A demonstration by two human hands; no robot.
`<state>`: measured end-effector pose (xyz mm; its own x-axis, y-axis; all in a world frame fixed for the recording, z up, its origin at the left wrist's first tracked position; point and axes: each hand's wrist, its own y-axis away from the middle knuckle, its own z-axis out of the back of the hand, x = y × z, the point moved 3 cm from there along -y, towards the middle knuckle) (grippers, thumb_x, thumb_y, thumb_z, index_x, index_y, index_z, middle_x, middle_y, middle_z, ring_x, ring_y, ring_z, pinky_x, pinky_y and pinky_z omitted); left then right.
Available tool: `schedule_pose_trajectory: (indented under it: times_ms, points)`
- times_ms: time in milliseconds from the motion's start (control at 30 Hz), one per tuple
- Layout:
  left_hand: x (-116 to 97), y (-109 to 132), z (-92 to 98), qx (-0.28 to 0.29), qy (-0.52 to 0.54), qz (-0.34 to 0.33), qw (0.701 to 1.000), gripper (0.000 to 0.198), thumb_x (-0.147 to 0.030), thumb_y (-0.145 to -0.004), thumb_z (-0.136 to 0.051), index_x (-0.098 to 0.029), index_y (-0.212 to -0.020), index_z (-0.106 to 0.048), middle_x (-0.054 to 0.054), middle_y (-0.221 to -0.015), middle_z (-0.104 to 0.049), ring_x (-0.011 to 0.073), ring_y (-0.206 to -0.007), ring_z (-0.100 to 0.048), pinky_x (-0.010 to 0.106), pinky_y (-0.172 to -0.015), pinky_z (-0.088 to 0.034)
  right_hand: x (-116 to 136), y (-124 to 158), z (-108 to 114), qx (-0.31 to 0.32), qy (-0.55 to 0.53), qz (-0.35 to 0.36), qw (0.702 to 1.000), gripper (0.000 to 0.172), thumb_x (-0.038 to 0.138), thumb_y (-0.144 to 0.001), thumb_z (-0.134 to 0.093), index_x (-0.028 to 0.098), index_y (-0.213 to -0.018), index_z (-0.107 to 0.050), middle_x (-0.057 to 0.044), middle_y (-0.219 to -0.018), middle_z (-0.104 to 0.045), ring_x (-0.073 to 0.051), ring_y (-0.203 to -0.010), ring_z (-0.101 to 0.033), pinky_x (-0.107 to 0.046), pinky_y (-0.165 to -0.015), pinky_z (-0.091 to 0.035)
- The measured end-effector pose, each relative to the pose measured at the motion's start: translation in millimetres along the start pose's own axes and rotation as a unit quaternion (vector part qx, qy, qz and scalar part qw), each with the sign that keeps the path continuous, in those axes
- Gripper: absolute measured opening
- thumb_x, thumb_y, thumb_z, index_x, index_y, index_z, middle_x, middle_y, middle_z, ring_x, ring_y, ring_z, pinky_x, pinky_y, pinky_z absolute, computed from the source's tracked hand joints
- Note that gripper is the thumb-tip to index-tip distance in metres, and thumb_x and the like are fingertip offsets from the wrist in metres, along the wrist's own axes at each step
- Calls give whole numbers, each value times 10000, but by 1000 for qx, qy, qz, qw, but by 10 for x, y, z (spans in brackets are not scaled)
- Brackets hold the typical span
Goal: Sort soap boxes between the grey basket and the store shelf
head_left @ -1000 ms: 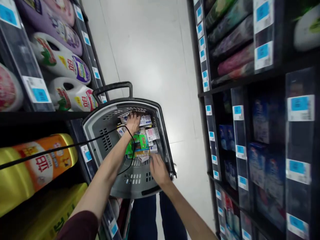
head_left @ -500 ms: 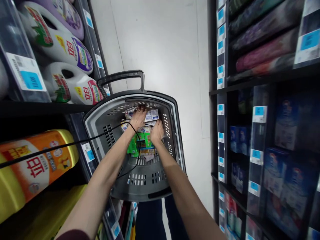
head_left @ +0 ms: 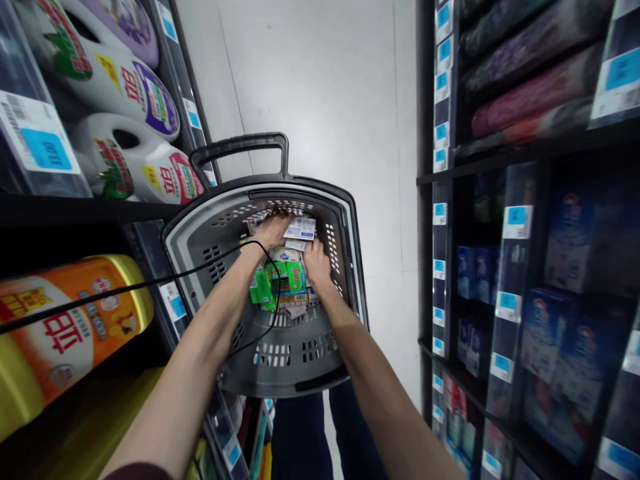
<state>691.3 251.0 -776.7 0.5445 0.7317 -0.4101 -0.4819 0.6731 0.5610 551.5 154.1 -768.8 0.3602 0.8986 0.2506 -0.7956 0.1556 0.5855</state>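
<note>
Both hands reach down into a grey shopping basket (head_left: 280, 381) that holds small boxes. My left hand (head_left: 274, 230) lies over boxes near the far side, its fingertips dark and hard to make out. Just right of it is a white box (head_left: 301, 228) with blue print. My right hand (head_left: 317, 261) is at the right edge of the pile, fingers bent against the boxes; what it grips, if anything, is hidden. Green packs (head_left: 263, 287) lie nearer to me, with a thin black cable passing over them.
Shelves with detergent bottles (head_left: 145, 170) and a large orange bottle (head_left: 75, 320) stand on the left. On the right, a dark shelf holds blue boxes (head_left: 570, 240) and price tags. The basket's handle (head_left: 240, 141) sticks out at the far side.
My left hand has shifted slightly left, showing more of the white box. My right hand's fingers have moved a little off the boxes' top. The view has shifted slightly.
</note>
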Motion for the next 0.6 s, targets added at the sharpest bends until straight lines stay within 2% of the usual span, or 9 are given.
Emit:
schedule_pose_trajectory:
  times_ms: [100,200,233,267,300,333,400,500,600]
  points:
    - [79,107,26,-40,80,24,996,604,-187,-705,-722,-119,-1275,-536,199,-1238,-610,365,-1171,-604,408,-960,-504,56,195,157,-29,8,2,1000,393,120,-1006,-288,101,-1336,-502,-235,-1264,-565,-312,-1183,-543,-368,-808,-567]
    - [67,460,77,-115,196,91,970,600,-218,-646,-761,-111,-1196,-547,173,-1160,-640,365,-1124,-617,432,-968,-498,93,598,457,-31,-54,-27,998,351,176,-1010,-375,92,-1324,-508,-218,-1239,-570,-310,-1108,-596,-388,-797,-576]
    - [27,637,95,-140,248,123,951,600,-239,-628,-777,-120,-1169,-547,157,-1139,-648,360,-1106,-622,445,-965,-499,92,780,602,-34,-95,-38,994,345,212,-1012,-401,90,-1316,-510,-213,-1245,-563,-303,-1077,-614,-403,-810,-578]
    - [-33,842,113,-168,330,163,914,616,-259,-597,-803,-138,-1143,-546,135,-1127,-654,347,-1091,-626,452,-968,-499,84,982,775,-45,-146,-43,987,342,250,-1013,-421,94,-1303,-515,-204,-1248,-557,-294,-1059,-624,-420,-841,-575]
    - [-114,1071,128,-202,435,208,853,654,-274,-545,-839,-162,-1118,-543,108,-1120,-661,334,-1083,-628,460,-976,-496,73,1197,972,-62,-203,-39,976,339,288,-1012,-437,104,-1282,-526,-191,-1243,-557,-285,-1058,-628,-436,-885,-567]
    - [-242,1308,157,-219,480,229,818,675,-327,-537,-848,-178,-1112,-527,93,-1136,-657,319,-1079,-630,466,-969,-504,59,1420,1190,-77,-267,-31,960,334,324,-1007,-451,119,-1256,-538,-176,-1233,-561,-277,-1070,-628,-446,-925,-557]
    - [-586,1802,256,-236,527,246,779,671,-387,-556,-833,-188,-1105,-503,94,-1145,-661,300,-1061,-645,466,-941,-524,44,1866,1657,-73,-419,-18,905,340,408,-988,-486,159,-1210,-551,-144,-1199,-589,-264,-1083,-634,-447,-932,-567]
    - [-1237,2556,505,-244,592,249,727,650,-448,-576,-823,-180,-1078,-508,112,-1098,-688,298,-1010,-678,462,-895,-553,129,2487,2389,7,-629,-22,777,398,526,-933,-559,205,-1168,-547,-104,-1121,-658,-249,-979,-688,-429,-786,-628]
    - [-1935,3239,877,-248,647,226,685,734,-456,-556,-845,-169,-1150,-523,134,-1137,-698,314,-1031,-689,478,-917,-554,356,3036,3159,56,-737,1,673,434,570,-857,-662,217,-1091,-568,-79,-1057,-700,-253,-928,-713,-426,-728,-645]
